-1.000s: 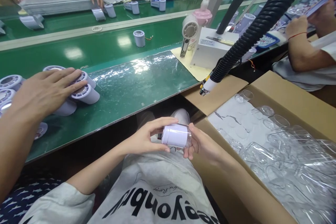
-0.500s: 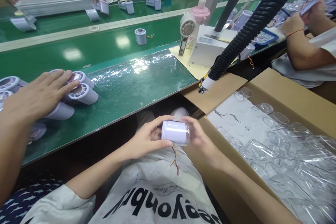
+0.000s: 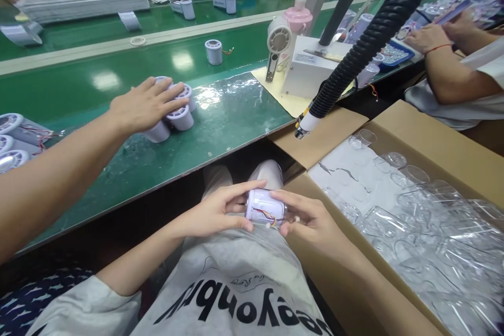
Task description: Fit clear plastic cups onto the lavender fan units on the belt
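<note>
Above my lap, a pale lavender cylinder (image 3: 262,206) lies on its side between my two hands, with thin coloured wires across its front. My left hand (image 3: 222,210) grips its left end, thumb below and fingers above and behind. On the right end, the fingers and thumb of my right hand (image 3: 309,218) close around it. A clear cover seems to sit around that right end, though my fingers partly hide it.
A co-worker's hand (image 3: 145,105) rests on several lavender cylinders (image 3: 181,118) on the green table (image 3: 232,115). A cardboard box (image 3: 441,152) of clear cups stands at the right. A black corrugated hose (image 3: 354,52) hangs above the table edge.
The cylinder has turned so its wires face up across its front, and my right hand has closed on it. The co-worker's hand and several cylinders have moved right along the table.
</note>
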Motion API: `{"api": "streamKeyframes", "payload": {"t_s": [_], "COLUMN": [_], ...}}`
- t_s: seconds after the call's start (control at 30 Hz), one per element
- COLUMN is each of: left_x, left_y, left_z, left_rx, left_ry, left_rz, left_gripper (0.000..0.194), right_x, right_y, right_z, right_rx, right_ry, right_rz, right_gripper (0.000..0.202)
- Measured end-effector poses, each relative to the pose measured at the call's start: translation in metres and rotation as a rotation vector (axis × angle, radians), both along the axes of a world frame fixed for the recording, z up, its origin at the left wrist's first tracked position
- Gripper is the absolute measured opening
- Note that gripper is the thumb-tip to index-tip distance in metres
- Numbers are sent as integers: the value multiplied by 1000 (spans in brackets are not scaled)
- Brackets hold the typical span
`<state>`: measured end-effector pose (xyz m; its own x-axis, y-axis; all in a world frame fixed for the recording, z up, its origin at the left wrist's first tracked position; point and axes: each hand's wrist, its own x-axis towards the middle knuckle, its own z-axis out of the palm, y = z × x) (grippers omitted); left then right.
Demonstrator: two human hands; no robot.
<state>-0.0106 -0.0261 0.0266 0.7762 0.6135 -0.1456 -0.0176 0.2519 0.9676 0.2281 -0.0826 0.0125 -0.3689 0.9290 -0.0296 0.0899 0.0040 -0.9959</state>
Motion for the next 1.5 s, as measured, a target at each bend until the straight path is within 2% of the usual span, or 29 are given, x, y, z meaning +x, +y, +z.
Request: {"api": "streamKeyframes", "payload": {"t_s": [0.17, 0.37, 0.43, 0.5, 0.57, 0.63, 0.7, 0.8, 1.0, 1.1, 1.17, 1.27, 1.37, 1.43, 1.5], "left_x": [2, 17, 26, 34, 40, 44, 46, 46, 40, 47, 58, 84, 107, 111, 103], "left_y": [-1, -7, -6, -3, 1, 4, 7, 6, 2, 11, 24, 52, 77, 90, 98], "left_z": [-11, -42, -45, -40, -28, -16, -8, -3, -4, -11, -22, -42, -57, -61, -57], "left_rx": [-109, -251, -235, -124, 20, 142, 232, 311, 309, 157, 32, -65, -76, -63, -45], "left_ry": [-62, -84, -90, -113, -146, -186, -196, -173, -143, -137, -135, -58, 74, 140, 188], "left_rz": [-15, -9, -24, -21, -3, 0, -25, -63, -55, -34, 11, 174, 289, 307, 332], "left_gripper": [75, 85, 86, 89, 90, 85, 79, 77, 79, 79, 75, 66, 53, 46, 44], "right_x": [-3, -1, 9, 19, 28, 34, 36, 34, 32, 34, 35, 33, 37, 48, 69], "right_y": [-1, -6, -8, -10, -14, -17, -20, -24, -25, -13, 3, 38, 68, 75, 72], "right_z": [3, -15, -17, -11, -1, 10, 18, 24, 29, 16, -3, -36, -57, -61, -58], "right_rx": [-13, -174, -86, 131, 362, 499, 553, 575, 551, 416, 237, 46, 44, 44, 50], "right_ry": [-8, -30, -64, -169, -271, -321, -340, -381, -334, -238, -92, 48, -43, -140, -258], "right_rz": [-39, -99, -86, -72, -56, -47, -61, -96, -88, -145, -215, -326, -393, -445, -511], "right_gripper": [45, 44, 44, 41, 41, 45, 51, 59, 59, 57, 52, 56, 63, 64, 60]}}
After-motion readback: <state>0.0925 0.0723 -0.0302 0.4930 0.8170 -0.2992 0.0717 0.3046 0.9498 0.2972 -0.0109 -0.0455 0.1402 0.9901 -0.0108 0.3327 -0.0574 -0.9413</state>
